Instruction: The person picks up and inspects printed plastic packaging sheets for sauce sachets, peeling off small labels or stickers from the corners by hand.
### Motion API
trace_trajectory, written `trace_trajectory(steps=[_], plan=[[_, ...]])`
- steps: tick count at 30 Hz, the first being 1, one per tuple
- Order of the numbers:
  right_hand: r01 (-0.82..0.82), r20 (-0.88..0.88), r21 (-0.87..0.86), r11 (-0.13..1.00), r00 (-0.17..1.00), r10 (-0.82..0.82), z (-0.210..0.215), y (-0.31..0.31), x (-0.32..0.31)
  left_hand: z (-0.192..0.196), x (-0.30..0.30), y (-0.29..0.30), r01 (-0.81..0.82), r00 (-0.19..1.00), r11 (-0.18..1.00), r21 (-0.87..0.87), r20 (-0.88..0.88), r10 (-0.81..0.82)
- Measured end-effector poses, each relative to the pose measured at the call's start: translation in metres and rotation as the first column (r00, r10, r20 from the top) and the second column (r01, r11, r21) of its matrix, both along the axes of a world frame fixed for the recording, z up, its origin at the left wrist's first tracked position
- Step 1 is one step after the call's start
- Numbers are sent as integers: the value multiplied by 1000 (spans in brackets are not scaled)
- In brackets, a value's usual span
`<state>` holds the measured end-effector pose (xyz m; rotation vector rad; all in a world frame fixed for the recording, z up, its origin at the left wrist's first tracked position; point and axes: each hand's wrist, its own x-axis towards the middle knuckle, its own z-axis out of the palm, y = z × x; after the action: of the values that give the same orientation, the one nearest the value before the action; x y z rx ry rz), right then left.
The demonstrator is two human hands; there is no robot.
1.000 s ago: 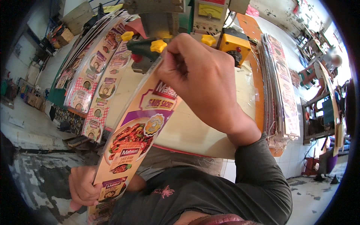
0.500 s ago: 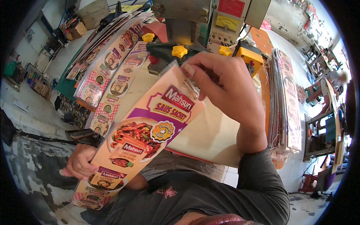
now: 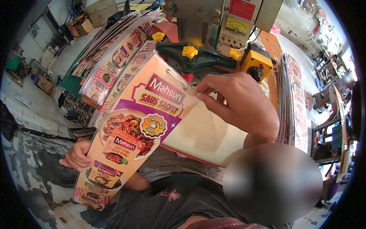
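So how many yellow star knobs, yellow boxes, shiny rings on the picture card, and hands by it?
Yellow star knobs: 3
Yellow box: 1
Shiny rings showing on picture card: 2
Left hand, right hand: 2
Total: 8

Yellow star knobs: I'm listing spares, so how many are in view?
3: left knob; middle knob, at the green bracket; right knob, beside the yellow box. Others may be hidden.
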<state>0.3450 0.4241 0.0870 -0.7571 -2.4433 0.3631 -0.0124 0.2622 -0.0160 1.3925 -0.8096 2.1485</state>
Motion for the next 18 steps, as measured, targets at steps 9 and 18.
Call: trace_trajectory(steps=[9, 18], plan=[[98, 108, 84, 992, 988, -107, -3, -2, -1, -4, 1, 3, -19, 1000, 999, -27, 17, 20], [139, 91, 125, 982, 984, -151, 2, -8, -6, 3, 3, 5, 60, 998, 998, 20, -10, -60]])
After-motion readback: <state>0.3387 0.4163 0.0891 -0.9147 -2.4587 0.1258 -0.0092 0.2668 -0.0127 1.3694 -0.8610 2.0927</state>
